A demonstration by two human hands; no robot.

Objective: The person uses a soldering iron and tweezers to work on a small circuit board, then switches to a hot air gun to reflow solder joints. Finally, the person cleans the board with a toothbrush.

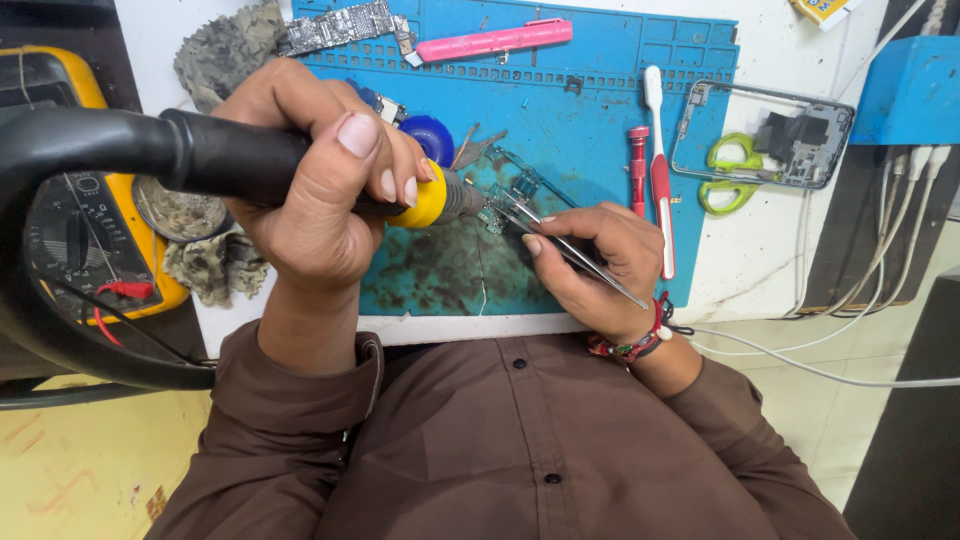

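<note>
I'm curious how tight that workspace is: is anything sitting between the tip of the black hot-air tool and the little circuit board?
Nothing visible does. The left hand aims the hot-air tool straight at the small circuit board. The tweezers in the right hand reach the board from the other side.

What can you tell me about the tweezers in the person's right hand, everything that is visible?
The tweezers are slim, shiny, metal-looking, with two long narrow arms tapering to fine tips. The right hand pinches them between its fingers; the rear end sticks out past the hand toward the wrist. They lie at a slant, tips pointing up-left, meeting a small circuit board on the stained blue work mat. Whether the tips grip anything cannot be seen. The nozzle of the hot-air tool, held by the left hand, is right beside the tips.
</note>
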